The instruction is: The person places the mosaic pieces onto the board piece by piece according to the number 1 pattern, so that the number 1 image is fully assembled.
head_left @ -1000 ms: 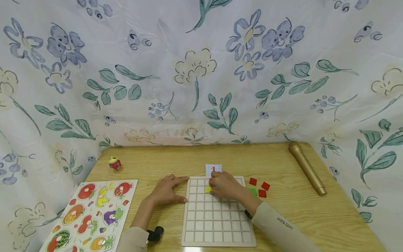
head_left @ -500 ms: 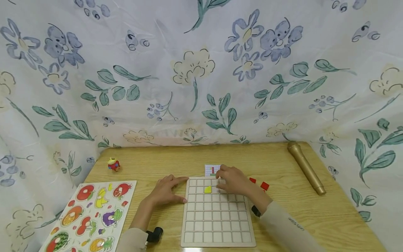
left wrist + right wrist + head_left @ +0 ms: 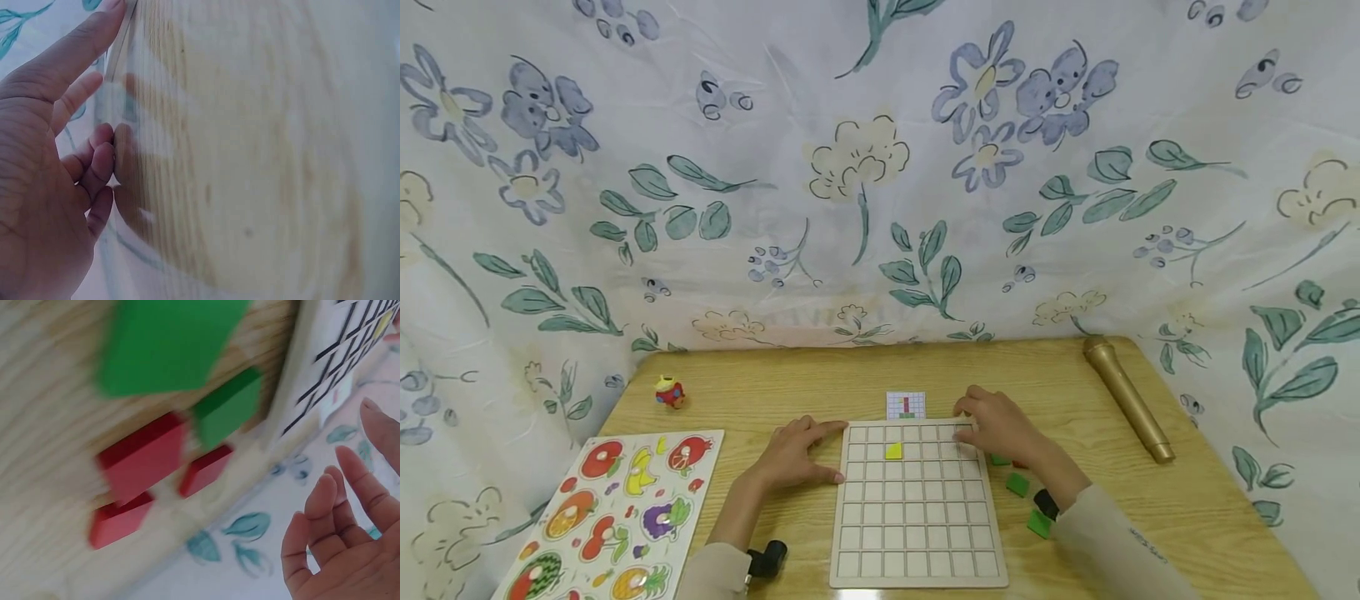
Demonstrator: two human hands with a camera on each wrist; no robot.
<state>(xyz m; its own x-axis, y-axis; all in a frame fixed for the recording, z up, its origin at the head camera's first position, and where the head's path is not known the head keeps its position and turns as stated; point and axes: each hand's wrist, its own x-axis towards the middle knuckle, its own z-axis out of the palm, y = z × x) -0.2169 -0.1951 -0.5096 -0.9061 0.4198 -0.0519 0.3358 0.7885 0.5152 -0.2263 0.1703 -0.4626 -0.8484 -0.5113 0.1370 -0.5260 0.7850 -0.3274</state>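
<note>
A pale wooden grid board point(image 3: 917, 517) lies flat on the table. One yellow tile point(image 3: 893, 451) sits in a cell of its second row, toward the left. My left hand point(image 3: 797, 454) rests beside the board, index fingertip at its upper left corner and thumb at its left edge. Over the board's upper right corner is my right hand point(image 3: 1000, 423), fingers loosely bent and nothing between them. In the right wrist view, red tiles point(image 3: 147, 456) and green tiles point(image 3: 228, 406) lie on the table near that hand; the right forearm partly hides this group in the head view.
Behind the board lies a small printed pattern card point(image 3: 906, 405). A fruit puzzle board point(image 3: 700, 450) takes up the left side, with a small toy figure point(image 3: 669, 392) behind it. A gold microphone point(image 3: 1127, 400) lies at the right. A floral curtain point(image 3: 865, 208) hangs behind the table.
My right hand has moved right from the yellow tile toward the board's upper right corner, uncovering the tile and the card. My left hand stays in place.
</note>
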